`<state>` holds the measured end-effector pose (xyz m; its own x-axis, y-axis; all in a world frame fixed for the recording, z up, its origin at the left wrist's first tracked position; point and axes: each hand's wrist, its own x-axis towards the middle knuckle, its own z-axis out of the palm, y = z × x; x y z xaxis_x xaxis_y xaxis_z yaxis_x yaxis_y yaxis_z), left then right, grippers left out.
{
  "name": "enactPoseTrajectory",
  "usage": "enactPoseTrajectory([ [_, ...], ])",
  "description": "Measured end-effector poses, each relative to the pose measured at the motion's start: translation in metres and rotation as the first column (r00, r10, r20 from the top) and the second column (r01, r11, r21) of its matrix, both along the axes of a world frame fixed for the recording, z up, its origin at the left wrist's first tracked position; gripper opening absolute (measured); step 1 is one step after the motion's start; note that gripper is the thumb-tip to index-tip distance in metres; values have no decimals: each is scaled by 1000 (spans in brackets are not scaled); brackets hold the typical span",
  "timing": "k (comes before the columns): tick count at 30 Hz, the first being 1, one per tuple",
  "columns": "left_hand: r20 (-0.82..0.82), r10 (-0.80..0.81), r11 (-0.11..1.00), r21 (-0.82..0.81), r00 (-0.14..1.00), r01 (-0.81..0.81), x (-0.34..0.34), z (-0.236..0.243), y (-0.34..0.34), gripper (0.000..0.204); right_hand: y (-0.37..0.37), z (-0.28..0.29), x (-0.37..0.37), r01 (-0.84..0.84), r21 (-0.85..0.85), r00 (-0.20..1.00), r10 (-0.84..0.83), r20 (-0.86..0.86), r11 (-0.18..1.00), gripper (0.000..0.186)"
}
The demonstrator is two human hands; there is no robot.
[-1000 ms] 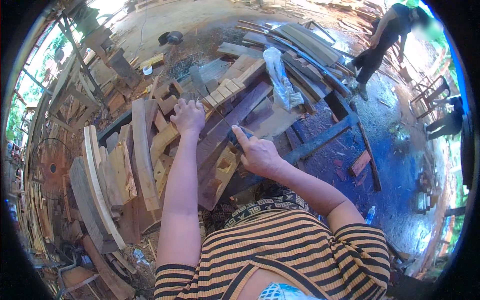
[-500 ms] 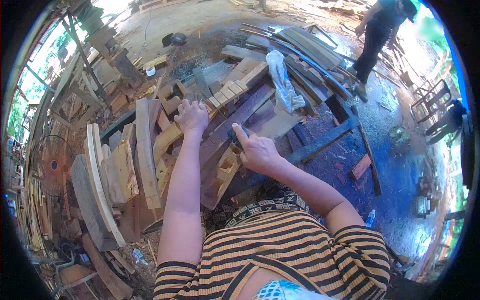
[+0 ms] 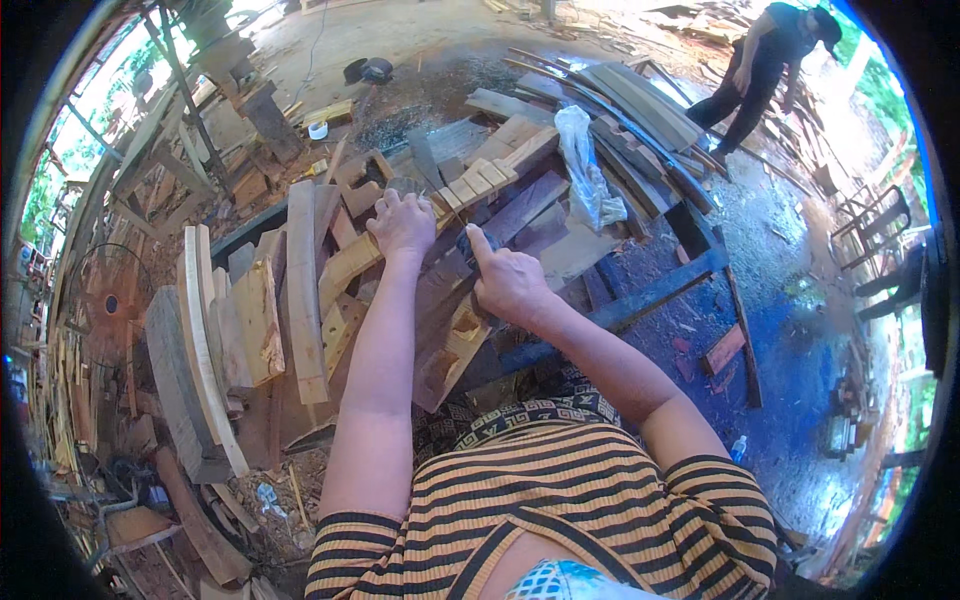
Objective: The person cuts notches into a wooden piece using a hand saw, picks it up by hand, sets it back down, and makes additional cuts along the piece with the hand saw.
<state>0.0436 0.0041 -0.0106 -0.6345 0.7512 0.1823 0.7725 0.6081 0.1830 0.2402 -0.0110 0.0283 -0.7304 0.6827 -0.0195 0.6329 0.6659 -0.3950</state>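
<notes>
A long, curved, pale wooden piece [image 3: 481,184] with a row of notched blocks along it lies across the timber pile in front of me. My left hand [image 3: 402,226] is closed over this piece, left of the notches, with its fingertips beside a greyish-brown block. In my right hand [image 3: 513,287] is a dark-handled tool [image 3: 465,243], the index finger stretched along its handle. A thin blade seems to run from it toward the notched wood; its exact kind is too small to tell. Below my right hand sits a wooden block [image 3: 462,335] with a square hollow.
Curved planks [image 3: 306,290] stand upright at the left. A clear plastic bag [image 3: 588,170] lies over boards at the back right, beside a blue-black metal frame [image 3: 640,298]. Farther off, a person in dark clothes [image 3: 765,75] bends among scrap wood. A plastic bottle [image 3: 738,448] stands at the right.
The whole view has shifted slightly, so the scene sits a little farther right. Both hands keep their places at the wood. The person in the background has changed stance, bending with legs apart.
</notes>
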Motion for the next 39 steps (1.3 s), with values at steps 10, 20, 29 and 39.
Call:
enactPoseTrajectory([
  [10,-19,4,1000,17,1000,-4,-1,1,-3,36,-20,-12,50,-4,67,997,9,-76,998,76],
  [20,25,-8,999,-50,1000,9,1,4,-3,39,-14,-17,39,1,61,997,4,-72,998,77],
  [29,-14,-1,999,53,1000,1,-2,-2,0,37,3,-3,4,40,8,998,-39,-48,999,73],
  [39,2,1,999,46,1000,-1,1,3,-5,39,-32,-7,66,-9,67,1000,11,-21,998,75],
])
